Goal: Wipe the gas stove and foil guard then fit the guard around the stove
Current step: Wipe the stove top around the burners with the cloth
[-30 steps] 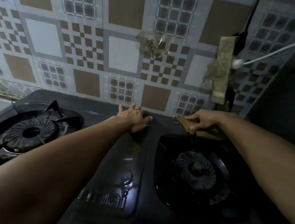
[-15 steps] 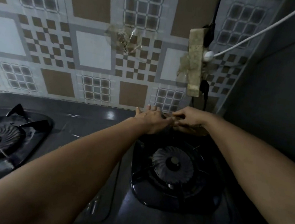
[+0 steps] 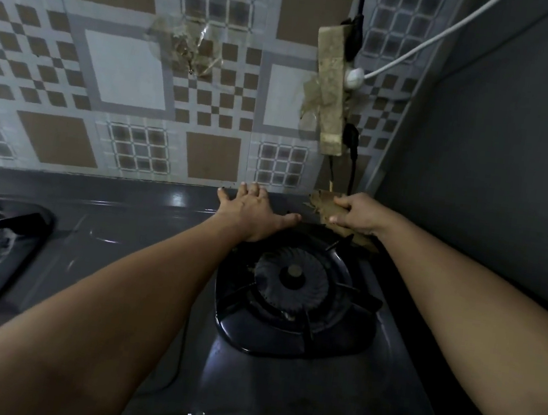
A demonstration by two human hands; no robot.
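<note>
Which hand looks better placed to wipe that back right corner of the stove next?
The right hand, probably: it already grips the brown cloth at that corner, while the left hand lies flat and empty on the stove.

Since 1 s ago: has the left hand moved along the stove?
Yes. The left hand shifted right along the stove's back edge: it was at the centre panel, and now rests flat just behind the right burner.

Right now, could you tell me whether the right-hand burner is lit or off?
Off, as far as the view shows: the right burner looks dark, with no flame or glow around its cap.
</note>
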